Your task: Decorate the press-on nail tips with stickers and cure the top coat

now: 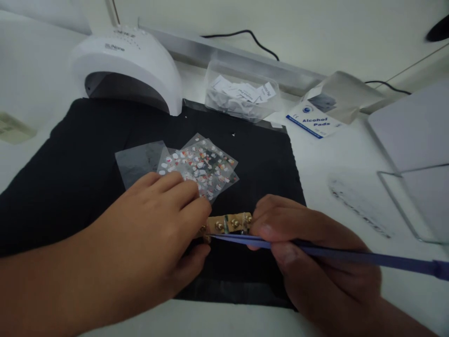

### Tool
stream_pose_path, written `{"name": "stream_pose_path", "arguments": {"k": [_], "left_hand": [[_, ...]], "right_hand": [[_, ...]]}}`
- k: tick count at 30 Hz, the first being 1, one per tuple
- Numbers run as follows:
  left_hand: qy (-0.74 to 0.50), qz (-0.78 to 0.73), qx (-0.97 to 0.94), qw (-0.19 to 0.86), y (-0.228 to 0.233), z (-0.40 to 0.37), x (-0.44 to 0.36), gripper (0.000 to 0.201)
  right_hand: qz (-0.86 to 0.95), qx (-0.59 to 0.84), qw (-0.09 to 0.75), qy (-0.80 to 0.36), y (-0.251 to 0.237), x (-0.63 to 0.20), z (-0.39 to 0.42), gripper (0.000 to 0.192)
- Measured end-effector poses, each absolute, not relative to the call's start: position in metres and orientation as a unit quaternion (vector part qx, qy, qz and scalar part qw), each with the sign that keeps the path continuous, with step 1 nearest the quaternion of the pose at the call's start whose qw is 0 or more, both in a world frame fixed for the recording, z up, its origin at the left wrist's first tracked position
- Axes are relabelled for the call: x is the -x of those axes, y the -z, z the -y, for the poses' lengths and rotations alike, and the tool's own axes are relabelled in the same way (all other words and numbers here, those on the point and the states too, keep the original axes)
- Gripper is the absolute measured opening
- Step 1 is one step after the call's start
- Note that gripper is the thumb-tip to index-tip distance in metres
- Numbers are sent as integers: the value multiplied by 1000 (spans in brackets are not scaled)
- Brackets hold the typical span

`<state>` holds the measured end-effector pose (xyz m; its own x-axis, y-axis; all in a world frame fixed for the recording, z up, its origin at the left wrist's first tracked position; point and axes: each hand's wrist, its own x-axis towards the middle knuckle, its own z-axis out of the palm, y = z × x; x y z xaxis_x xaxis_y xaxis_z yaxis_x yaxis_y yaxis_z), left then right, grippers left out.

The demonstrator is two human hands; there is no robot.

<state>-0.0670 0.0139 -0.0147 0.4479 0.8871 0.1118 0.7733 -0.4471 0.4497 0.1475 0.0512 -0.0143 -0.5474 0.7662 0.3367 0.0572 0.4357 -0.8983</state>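
Observation:
My left hand (164,224) is closed round the left end of a narrow tan strip with gold knobs (228,223), pinched between thumb and fingers. In my right hand (308,252) a pair of purple tweezers (365,260) is gripped, its thin tips pointing left and reaching the strip beside my left fingertips. Whether the tips hold anything is too small to tell. The right fingers also lie close to the strip's right end. Just beyond my left fingers, clear sticker sheets (205,164) with small white, red and orange designs overlap on a black mat (266,164).
A white nail lamp (129,56) stands at the back left. Behind the mat are a clear bin (242,110) of alcohol pad packets and an open Alcohol Pads box (315,120). On the right lie a clear strip (358,206) and a wire frame (400,206).

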Motion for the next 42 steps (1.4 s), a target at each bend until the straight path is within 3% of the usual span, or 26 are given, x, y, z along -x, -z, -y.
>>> {"name": "stream_pose_path", "arguments": {"k": [9, 26, 42], "left_hand": [[-180, -496, -833, 167, 16, -13, 67, 7], [-172, -493, -837, 164, 17, -14, 68, 8], [-157, -496, -838, 163, 15, -14, 68, 8]], "right_hand": [[644, 320, 465, -516, 11, -145, -60, 11], [739, 262, 387, -485, 16, -150, -58, 17], [765, 282, 370, -445, 12, -145, -53, 22]]}}
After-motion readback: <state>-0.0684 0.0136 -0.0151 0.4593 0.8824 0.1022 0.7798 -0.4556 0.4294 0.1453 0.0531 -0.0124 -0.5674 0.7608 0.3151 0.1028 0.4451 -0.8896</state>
